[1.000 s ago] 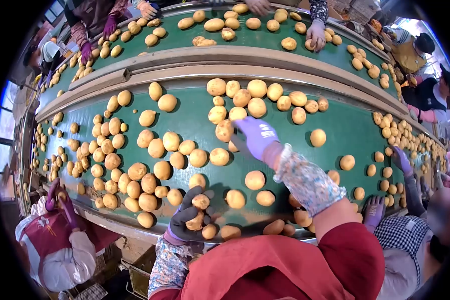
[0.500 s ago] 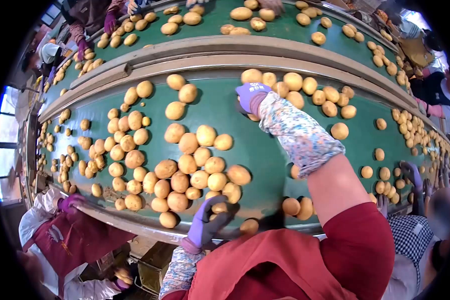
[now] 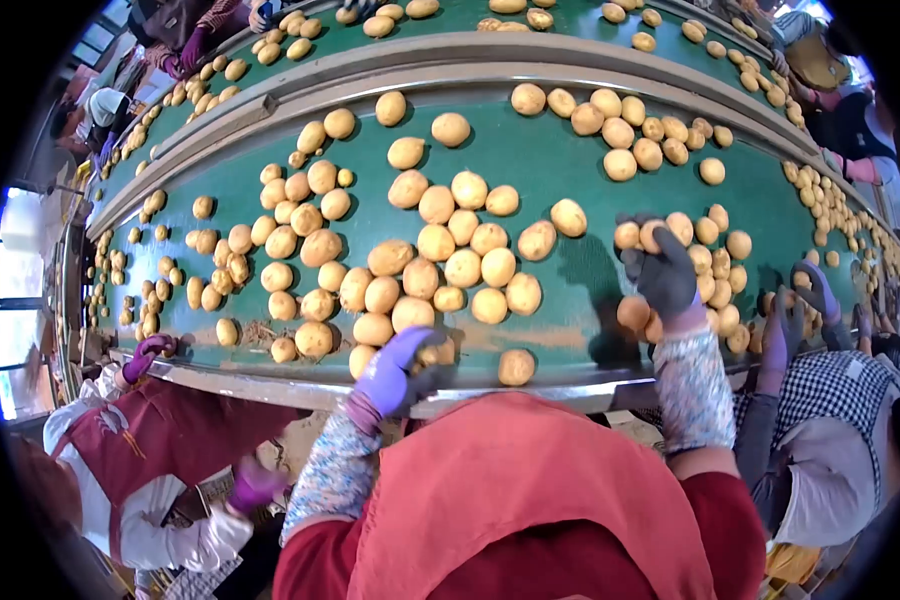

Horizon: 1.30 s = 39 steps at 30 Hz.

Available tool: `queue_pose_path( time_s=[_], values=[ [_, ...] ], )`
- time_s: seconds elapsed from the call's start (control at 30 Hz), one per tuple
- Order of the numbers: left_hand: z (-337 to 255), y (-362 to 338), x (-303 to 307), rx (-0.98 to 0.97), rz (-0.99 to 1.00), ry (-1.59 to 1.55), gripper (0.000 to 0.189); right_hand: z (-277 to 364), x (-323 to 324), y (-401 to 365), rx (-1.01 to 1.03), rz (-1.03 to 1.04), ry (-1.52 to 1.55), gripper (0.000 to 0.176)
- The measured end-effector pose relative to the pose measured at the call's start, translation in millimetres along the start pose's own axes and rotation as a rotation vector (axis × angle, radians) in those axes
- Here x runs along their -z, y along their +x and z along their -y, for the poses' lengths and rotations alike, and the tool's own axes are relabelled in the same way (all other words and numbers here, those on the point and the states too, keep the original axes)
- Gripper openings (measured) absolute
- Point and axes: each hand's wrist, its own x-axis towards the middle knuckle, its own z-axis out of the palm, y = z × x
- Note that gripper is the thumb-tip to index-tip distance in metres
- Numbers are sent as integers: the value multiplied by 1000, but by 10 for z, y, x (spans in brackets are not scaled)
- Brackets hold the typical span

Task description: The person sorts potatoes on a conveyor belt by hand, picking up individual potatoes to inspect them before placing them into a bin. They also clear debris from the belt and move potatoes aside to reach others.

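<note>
Many round potatoes (image 3: 421, 279) lie loose on a green conveyor belt (image 3: 530, 345). Near the belt's front edge my left hand (image 3: 400, 370), in a purple and dark grey glove, has its fingers curled round a potato (image 3: 438, 352). My right hand (image 3: 662, 268), palm side dark grey, is over the belt at right centre, its fingers bent against a potato (image 3: 652, 236). Several more potatoes touch or lie close beside that hand. Patterned sleeve covers reach up both my forearms.
A metal rail (image 3: 260, 392) runs along the front edge. Behind a raised divider (image 3: 470, 55) lies a second belt with potatoes. Co-workers in gloves stand at the left and right, a purple-gloved hand (image 3: 148, 358) at the left edge. Others work across the far belt.
My right hand has come from the belt's far side to nearer right, turned over. My left hand stays near the front edge. The view has shifted, and potatoes appear in different places.
</note>
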Motion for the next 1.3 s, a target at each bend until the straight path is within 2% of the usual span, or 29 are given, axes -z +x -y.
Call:
queue_pose_path(
  time_s=[0.03,0.07,0.1,0.13,0.17,0.2,0.23,0.27,0.3,0.33,0.37,0.4,0.5,0.53,0.6,0.67,0.73,0.77,0.8,0.87,0.93,1.03,1.07,1.1,1.13,1.2,1.23,1.27,1.3],
  values=[
    [119,-31,42,3,-13,12,48,-122,-52,-198,43,75,-395,31],
    [125,-2,114,-145,-46,138,46,-221,-266,-340,47,139,-573,30],
    [-89,-8,207,-59,35,153,49,-319,-480,-479,62,205,-748,29],
    [-64,-7,211,-64,14,144,48,-455,-866,-560,37,267,-720,29],
    [-9,4,185,-73,1,131,48,-886,-862,-386,131,329,-898,36],
    [55,38,144,-90,1,116,48,-1059,-1124,-398,529,420,-1684,37],
    [278,17,43,-47,-20,-58,46,-1250,-1370,-365,391,402,-1806,34],
    [437,-49,-27,-59,-77,-123,45,-1467,-1604,-320,212,239,-1816,28],
    [594,-115,-99,-76,-133,-187,43,-1842,-1563,-191,490,211,-2105,24],
    [645,-145,-66,-46,-179,-205,43,-2115,-1594,-72,608,33,-1968,25],
    [694,-180,-35,-18,-226,-224,44,-2327,-1637,-26,612,-73,-2147,25],
    [690,-207,-7,16,-246,-297,43,-2310,-1661,-46,649,-45,-2200,27],
    [807,-313,151,7,-280,-423,40,-2095,-1704,-56,521,168,-2015,27],
    [847,-337,257,-26,-295,-357,41,-1991,-1697,-102,361,159,-1735,27],
    [747,-438,419,-48,-323,-276,41,-2099,-1412,-162,689,196,-1424,31],
    [802,-503,568,21,-321,-316,44,-1272,-1445,-1151,24,379,-925,37],
    [974,-524,670,25,-304,-353,45,-1212,-1021,-1786,-84,315,-768,57],
    [943,-554,723,38,-267,-371,45,-1523,-468,-2051,-206,422,-393,60],
    [906,-576,770,48,-224,-369,45,-1717,-128,-2334,-210,496,-172,58],
    [961,-613,880,64,-163,-440,43,-2194,201,-2831,-318,32,-94,48],
    [986,-680,958,121,-131,-532,43,-2876,610,-2891,-419,-285,98,41],
    [682,-734,992,168,-54,-665,45,-3586,895,-2395,558,-341,-1204,39],
    [521,-719,952,121,-7,-568,45,-3672,860,-2052,307,-399,-488,37],
    [384,-667,929,123,49,-380,46,-3750,812,-1713,224,-604,304,36],
    [317,-584,834,49,127,-325,46,-3560,583,-1573,41,-715,890,35],
    [-79,-545,645,100,263,-465,44,-3691,457,-1531,199,-415,5,25],
    [-64,-482,525,104,289,-459,40,-3678,469,-1563,205,-207,-407,24],
    [130,-261,454,-77,371,-340,42,-3669,479,-1593,298,-17,-789,23],
    [150,-232,370,-134,326,-364,42,-3374,208,-1849,-261,5,-846,34]
  ],
)
